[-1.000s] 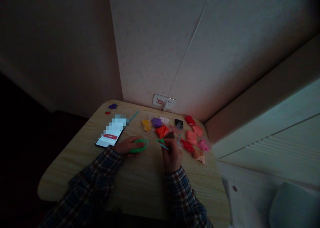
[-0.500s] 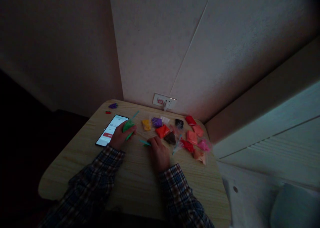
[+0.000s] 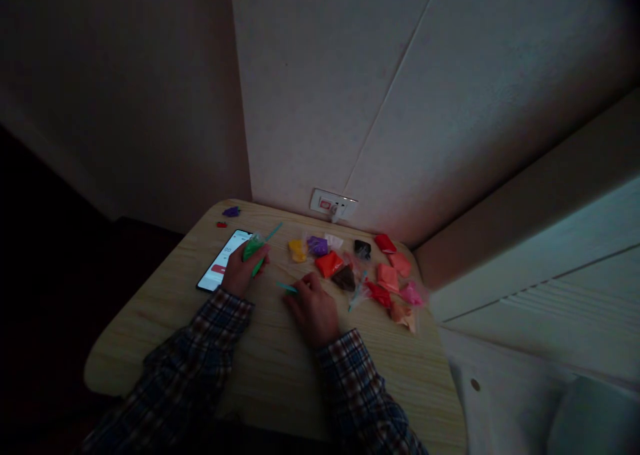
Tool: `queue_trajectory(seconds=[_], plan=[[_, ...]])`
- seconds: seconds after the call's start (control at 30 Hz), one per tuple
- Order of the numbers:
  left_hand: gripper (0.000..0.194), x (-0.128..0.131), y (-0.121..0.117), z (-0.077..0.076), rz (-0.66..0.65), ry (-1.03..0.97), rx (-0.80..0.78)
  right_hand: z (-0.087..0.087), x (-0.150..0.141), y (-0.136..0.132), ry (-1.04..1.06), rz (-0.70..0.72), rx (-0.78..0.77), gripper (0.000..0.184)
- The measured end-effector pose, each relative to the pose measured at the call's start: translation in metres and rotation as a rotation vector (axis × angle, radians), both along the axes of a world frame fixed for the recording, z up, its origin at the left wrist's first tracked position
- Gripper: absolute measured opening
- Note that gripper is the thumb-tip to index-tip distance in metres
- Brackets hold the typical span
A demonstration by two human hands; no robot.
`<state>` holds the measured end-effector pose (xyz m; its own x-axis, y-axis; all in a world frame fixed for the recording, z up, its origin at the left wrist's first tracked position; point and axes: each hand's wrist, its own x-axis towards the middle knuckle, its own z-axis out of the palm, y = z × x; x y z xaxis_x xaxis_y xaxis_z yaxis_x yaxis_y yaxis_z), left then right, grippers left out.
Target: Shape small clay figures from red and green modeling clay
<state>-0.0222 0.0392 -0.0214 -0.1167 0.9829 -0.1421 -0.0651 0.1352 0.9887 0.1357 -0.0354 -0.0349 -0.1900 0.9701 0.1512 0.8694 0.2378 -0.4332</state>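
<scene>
2 bare hands over the tabletop (image 3: 415, 375), near each other but apart. In the left hand (image 3: 236, 275), half closed with thumb and fingers bent round it, a green packet (image 3: 253, 248), left of the tabletop's middle at the right edge of a lit phone (image 3: 211, 280). In the right hand (image 3: 315, 308), low over the wood, fingertips drawn together on the end of a teal strip (image 3: 286, 286); exact grip hidden. From the right hand to the green packet: leftward and toward the far edge. Long axis of the teal strip roughly parallel to that edge, free end pointing left, near the left hand but not touching. Beyond the packet, a 2nd strip (image 3: 274, 231), slanting. Toward the far right corner, a scatter including a yellow packet (image 3: 297, 250), brown packet (image 3: 344, 278), black packet (image 3: 363, 248) and pink packet (image 3: 413, 293). Near the far left corner, a purple piece (image 3: 231, 212) and a smaller red piece (image 3: 221, 224).
</scene>
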Motion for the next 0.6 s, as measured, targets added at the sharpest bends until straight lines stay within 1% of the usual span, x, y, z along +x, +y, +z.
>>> queue_trajectory(seconds=[0.13, 0.23, 0.37, 0.43, 0.53, 0.6], plan=[[0.031, -0.001, 0.001, -0.002, -0.01, 0.012, -0.005, -0.003, -0.001, 0.004, 0.107, -0.051, -0.021, 0.009], [0.032, 0.0, 0.0, 0.001, -0.052, 0.034, -0.002, -0.005, 0.009, 0.002, 0.17, -0.076, -0.013, 0.008], [0.036, 0.006, -0.006, 0.006, -0.226, 0.074, -0.031, -0.013, 0.03, 0.0, 0.197, -0.138, 0.0, 0.011], [0.044, 0.01, -0.011, 0.006, -0.306, 0.096, -0.046, -0.018, 0.038, -0.001, 0.212, -0.149, 0.002, 0.015], [0.056, 0.016, -0.016, 0.004, -0.457, 0.153, -0.007, -0.022, 0.042, 0.0, 0.24, -0.148, 0.018, 0.024], [0.054, 0.017, -0.019, 0.002, -0.55, 0.179, 0.02, -0.022, 0.043, 0.001, 0.265, -0.147, 0.041, 0.029]])
